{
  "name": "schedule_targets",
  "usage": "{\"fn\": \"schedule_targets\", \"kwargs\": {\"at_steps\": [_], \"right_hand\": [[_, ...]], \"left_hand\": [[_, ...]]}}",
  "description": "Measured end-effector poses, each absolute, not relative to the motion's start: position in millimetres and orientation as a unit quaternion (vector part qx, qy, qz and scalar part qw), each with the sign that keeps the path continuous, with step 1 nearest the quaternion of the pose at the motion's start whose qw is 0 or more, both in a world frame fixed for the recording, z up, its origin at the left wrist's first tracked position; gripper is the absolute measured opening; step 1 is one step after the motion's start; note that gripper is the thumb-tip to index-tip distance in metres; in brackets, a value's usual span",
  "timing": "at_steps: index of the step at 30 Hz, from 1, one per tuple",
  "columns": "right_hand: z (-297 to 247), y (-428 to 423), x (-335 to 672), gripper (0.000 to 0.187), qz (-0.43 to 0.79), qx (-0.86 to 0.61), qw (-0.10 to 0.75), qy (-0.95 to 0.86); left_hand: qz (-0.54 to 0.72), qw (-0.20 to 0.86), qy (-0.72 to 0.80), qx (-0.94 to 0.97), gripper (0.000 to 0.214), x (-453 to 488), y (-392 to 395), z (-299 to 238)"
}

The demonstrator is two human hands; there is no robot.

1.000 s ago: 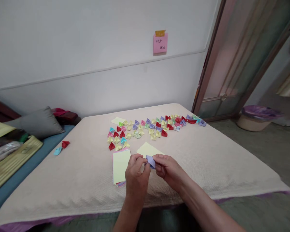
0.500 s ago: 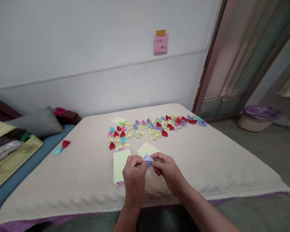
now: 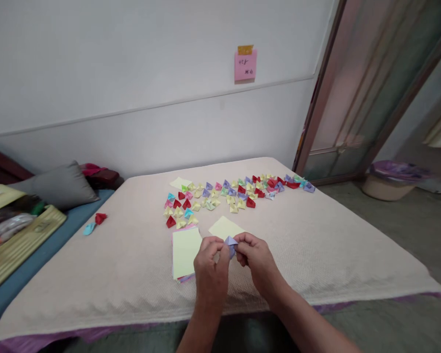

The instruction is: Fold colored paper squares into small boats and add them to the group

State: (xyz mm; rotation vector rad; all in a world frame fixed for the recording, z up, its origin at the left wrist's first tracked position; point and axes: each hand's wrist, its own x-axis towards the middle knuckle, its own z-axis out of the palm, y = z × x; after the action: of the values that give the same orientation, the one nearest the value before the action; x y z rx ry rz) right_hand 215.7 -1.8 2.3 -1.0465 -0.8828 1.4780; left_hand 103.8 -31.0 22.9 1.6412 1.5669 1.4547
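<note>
A small folded piece of lavender origami paper (image 3: 231, 245) is pinched between both hands above the cloth-covered table. My left hand (image 3: 212, 259) grips its left side with thumb and fingers, and my right hand (image 3: 255, 255) pinches its right side. Just beyond the hands lies a loose pale-yellow sheet (image 3: 225, 226), its near part behind my fingers. To the left of my left hand rests a stack of coloured paper (image 3: 185, 252), pale yellow on top. Rows of small folded paper pieces (image 3: 209, 204) in red, yellow, blue and purple spread across the middle of the table.
The cream cloth (image 3: 113, 274) covers the table. Red and blue paper pieces (image 3: 100, 218) lie at the left. A grey cushion (image 3: 59, 186) and a woven mat (image 3: 25, 245) are farther left. A lined bin (image 3: 385, 185) stands on the floor at right. A pink note (image 3: 245, 66) hangs on the wall.
Both hands have shifted slightly right with the lavender paper. The paper looks narrower, its sides drawn closer together. More of the paper stack shows.
</note>
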Motion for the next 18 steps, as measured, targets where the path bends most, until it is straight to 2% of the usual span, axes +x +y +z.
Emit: {"fn": "schedule_targets", "kwargs": {"at_steps": [5, 11, 14, 18], "right_hand": [[4.2, 2.7, 223.7, 0.008, 0.74, -0.362, 0.496, -0.276], [6.4, 1.2, 223.0, 0.007, 0.749, -0.344, 0.48, -0.301], [7.9, -0.2, 221.5, 0.004, 0.726, -0.366, 0.479, -0.331], [7.4, 0.3, 220.6, 0.003, 0.713, -0.385, 0.478, -0.34]], "left_hand": [[0.553, 0.367, 0.578, 0.475, 0.006, 95.3, -24.5, 19.5], [0.538, 0.581, 0.513, 0.333, 0.032, 91.6, -24.3, 21.2], [0.527, 0.629, 0.48, 0.31, 0.034, 92.9, -27.0, 23.6], [0.535, 0.627, 0.481, 0.299, 0.036, 92.9, -26.7, 20.7]]}}
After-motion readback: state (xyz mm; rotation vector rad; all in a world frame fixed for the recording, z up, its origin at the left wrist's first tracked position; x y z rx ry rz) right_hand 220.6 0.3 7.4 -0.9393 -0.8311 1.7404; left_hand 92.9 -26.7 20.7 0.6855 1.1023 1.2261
